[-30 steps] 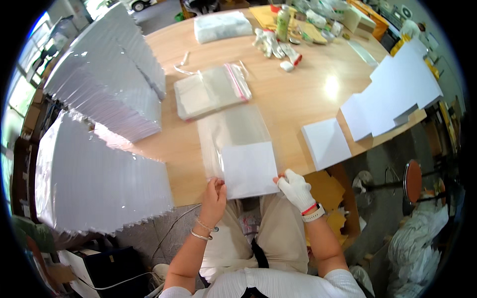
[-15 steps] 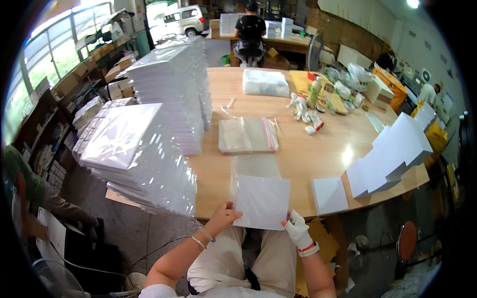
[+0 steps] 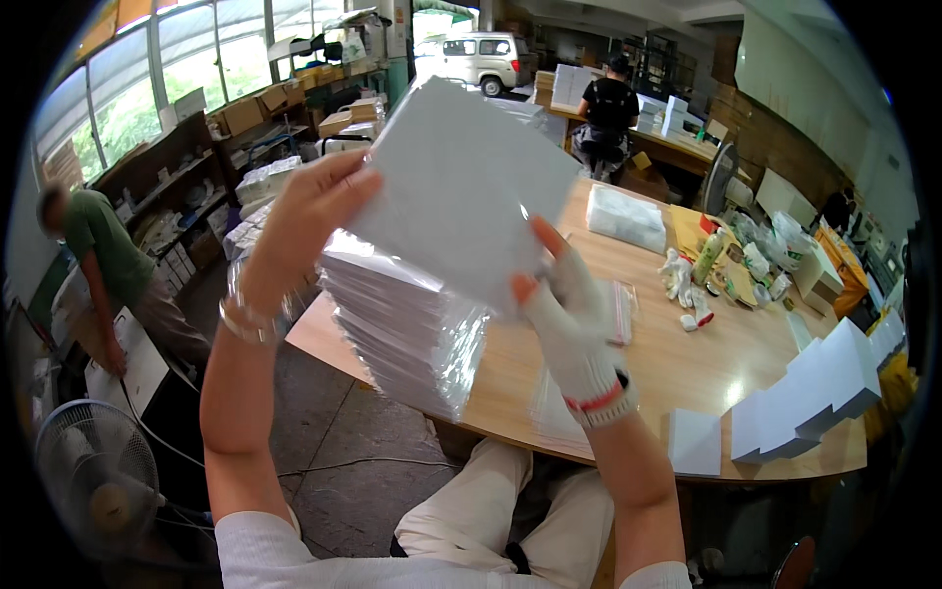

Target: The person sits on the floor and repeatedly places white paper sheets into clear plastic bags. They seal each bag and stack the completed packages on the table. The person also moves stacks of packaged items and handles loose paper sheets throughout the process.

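Up in front of me, tilted, is a flat white square pack that looks sleeved in clear plastic. My left hand, bare with bracelets at the wrist, pinches its left edge. At its lower right corner, my right hand grips it between thumb and finger; this hand wears a white glove with bare fingertips and a watch. Behind and below the pack rises a tall stack of plastic-sleeved white squares, partly hidden by it. Clear plastic bags lie on the table beyond my right hand, mostly covered from sight.
Stepped piles of white square blocks line the table's right side, beside a lone white block. Gloves, a bottle and a wrapped bundle sit farther back. One person bends at left near a fan.
Both hands have lifted the white square pack from the table's front edge up and to the left, toward the tall stack. My view has turned left and upward.
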The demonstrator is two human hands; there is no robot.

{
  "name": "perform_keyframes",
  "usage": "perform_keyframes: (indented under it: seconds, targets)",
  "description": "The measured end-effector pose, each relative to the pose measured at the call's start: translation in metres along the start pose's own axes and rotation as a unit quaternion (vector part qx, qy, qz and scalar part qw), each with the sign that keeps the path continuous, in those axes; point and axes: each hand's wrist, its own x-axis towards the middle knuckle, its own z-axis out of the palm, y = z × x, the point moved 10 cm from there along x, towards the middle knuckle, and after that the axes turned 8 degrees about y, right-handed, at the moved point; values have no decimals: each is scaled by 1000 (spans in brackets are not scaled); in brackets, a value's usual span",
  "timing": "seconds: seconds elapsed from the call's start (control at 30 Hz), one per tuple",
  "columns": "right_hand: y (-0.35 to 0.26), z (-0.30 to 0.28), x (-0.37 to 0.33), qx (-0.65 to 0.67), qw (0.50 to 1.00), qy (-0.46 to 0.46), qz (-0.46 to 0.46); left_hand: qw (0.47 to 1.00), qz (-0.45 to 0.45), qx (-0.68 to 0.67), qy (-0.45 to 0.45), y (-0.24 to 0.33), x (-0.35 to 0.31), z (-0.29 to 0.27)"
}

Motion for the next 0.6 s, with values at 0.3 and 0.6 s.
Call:
perform_keyframes:
  seconds: [0.3,0.6]
  targets:
    - [18,33,29,-17,994,-99,40,995,-70,66,-26,-139,17,-42]
    - [160,-396,-278,-107,810,575,54,941,188,-268,79,-71,-115,-42]
